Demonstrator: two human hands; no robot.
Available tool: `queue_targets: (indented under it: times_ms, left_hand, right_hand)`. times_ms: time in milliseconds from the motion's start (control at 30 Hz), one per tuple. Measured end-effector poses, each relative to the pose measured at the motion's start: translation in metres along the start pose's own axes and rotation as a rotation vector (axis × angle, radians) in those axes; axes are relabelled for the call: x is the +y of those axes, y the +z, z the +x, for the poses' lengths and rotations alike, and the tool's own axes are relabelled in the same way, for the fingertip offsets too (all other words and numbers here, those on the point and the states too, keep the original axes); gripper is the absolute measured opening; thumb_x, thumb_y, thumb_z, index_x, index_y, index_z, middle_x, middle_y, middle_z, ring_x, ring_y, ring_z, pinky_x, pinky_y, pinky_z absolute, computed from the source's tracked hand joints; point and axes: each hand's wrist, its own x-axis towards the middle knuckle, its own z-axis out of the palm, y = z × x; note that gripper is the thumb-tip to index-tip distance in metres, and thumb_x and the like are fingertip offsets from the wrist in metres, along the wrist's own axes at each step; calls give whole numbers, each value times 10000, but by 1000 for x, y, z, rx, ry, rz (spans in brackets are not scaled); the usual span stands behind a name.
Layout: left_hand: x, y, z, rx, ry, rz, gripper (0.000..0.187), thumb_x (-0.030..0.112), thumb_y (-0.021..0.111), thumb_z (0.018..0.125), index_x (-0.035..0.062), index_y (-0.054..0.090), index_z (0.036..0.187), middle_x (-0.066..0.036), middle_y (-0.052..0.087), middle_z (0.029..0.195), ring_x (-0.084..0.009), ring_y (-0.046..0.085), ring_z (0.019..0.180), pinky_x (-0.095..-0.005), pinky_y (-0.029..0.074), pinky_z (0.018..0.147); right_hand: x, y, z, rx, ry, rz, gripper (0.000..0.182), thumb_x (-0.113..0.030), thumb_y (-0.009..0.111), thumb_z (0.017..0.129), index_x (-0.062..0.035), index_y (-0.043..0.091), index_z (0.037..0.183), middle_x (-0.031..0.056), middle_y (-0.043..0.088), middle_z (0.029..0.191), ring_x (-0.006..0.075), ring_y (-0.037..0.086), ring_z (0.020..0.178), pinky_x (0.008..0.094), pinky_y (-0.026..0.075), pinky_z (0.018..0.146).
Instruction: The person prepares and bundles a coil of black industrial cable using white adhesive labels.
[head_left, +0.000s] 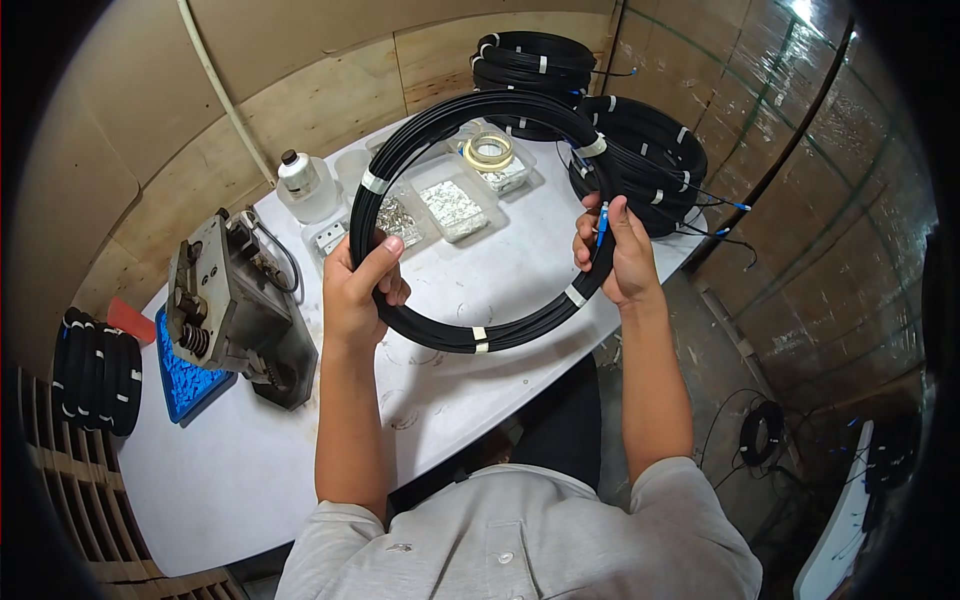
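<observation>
A coil of black cable [430,332], bound with several pale tape bands, is held up above the white table. My left hand [362,285] grips its left side, thumb over the front and fingers curled behind. On the right side my right hand [625,250] is closed around the coil. A blue connector [602,224] lies against the cable by my right thumb. Beyond the coil stand clear plastic trays; one holds small white pieces [452,207], another small metal parts [398,222]. Rolls of tape [488,150] rest on a further tray.
Stacked cable coils [645,150] stand at the table's far right, more [530,65] behind. Left are a metal press [240,310], a tray of blue pieces [190,375], a bottle [300,180] and coils [97,370]. A loose coil [761,433] lies on the floor.
</observation>
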Motion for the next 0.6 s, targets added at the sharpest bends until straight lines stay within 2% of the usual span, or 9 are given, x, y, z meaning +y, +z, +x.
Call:
queue_targets:
  times_ms: [67,133,200,300,367,400,467,600]
  left_hand:
    - [1,0,0,4,2,8,223,158,739,911,63,541,873,17,455,570,-99,435,448,-273,410,469]
    - [1,-2,0,-32,-3,52,217,210,712,934,65,551,937,32,439,585,-90,435,476,-269,406,484]
    - [3,0,0,-19,-1,38,221,192,730,922,60,552,913,26,449,579,-94,437,463,-271,409,478]
    - [2,-2,0,-23,-8,40,224,196,731,923,60,552,921,25,448,582,-94,436,463,-268,408,480]
    - [2,-2,-1,-42,-14,55,225,219,715,937,65,551,951,31,437,590,-91,434,477,-263,405,489]
    - [2,-1,-1,-34,-11,56,226,220,714,938,65,551,951,32,435,590,-90,433,477,-263,404,489]
    - [1,-1,-2,-27,-8,56,226,221,714,938,65,550,952,33,433,590,-90,433,478,-263,404,490]
    - [1,-3,-1,-35,-12,52,224,224,714,941,69,553,958,35,436,594,-86,430,481,-263,400,491]
  right_hand:
    - [2,-6,1,-67,-1,74,477,-498,553,1035,-43,528,1174,-8,478,749,104,490,595,247,415,524]
    - [5,-11,2,-79,6,106,477,-497,551,1035,-42,530,1177,-4,485,763,107,500,610,246,416,526]
    - [6,-11,2,-92,12,138,478,-497,550,1034,-42,532,1180,0,492,776,110,511,626,246,417,527]
    - [2,-3,-1,-57,4,155,441,-426,590,1044,-26,532,1223,7,497,802,113,524,663,249,429,531]
    - [-1,0,-3,-35,-17,89,406,-287,660,1026,-6,519,1283,14,513,827,113,524,692,250,436,536]
    - [0,0,-3,-35,-17,88,406,-287,660,1026,-6,519,1283,14,513,827,113,524,692,250,436,536]
    - [3,-2,-3,-3,-29,15,409,-151,709,980,10,520,1305,12,528,835,108,529,703,253,445,539]
    - [5,0,-5,65,-23,3,410,-120,747,951,17,552,1285,15,554,846,102,548,717,247,445,540]
